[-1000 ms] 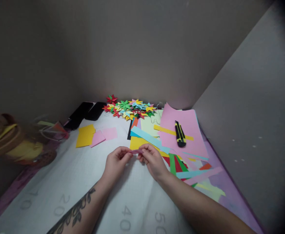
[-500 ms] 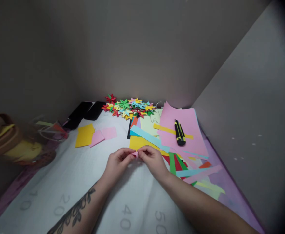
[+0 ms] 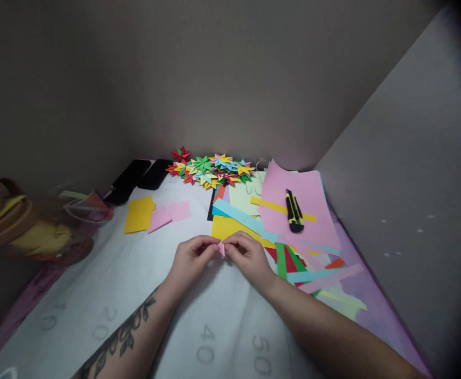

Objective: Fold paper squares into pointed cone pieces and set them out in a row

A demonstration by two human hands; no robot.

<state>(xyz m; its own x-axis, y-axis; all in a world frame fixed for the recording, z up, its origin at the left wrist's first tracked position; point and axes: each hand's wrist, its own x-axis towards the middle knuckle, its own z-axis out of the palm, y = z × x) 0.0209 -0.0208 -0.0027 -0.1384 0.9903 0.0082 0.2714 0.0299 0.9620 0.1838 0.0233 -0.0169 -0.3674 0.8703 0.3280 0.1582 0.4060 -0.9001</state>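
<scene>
Between my fingertips, at the middle of the table, is a small folded piece of pink paper (image 3: 222, 250). My left hand (image 3: 196, 259) pinches its left side with thumb and forefinger. From the other side my right hand (image 3: 248, 258) pinches it too, so the two hands almost meet. My fingers hide part of the folds. Behind the hands lies a sheet of yellow paper (image 3: 224, 230). Pink paper squares (image 3: 180, 211) and a yellow paper square (image 3: 139, 215) rest to the left on the white sheet (image 3: 136, 279).
Folded paper stars (image 3: 202, 164) are heaped at the back wall. A box cutter (image 3: 294, 211) lies on pink sheets (image 3: 276, 184), with coloured paper strips (image 3: 313, 276) strewn nearer. Two black phones (image 3: 154, 175) lie back left, near a basket-like object (image 3: 9, 221).
The pink paper now shows as a narrow folded piece pointing downward between my fingertips. Both hands keep their pinch at nearly the same place. The view has shifted slightly.
</scene>
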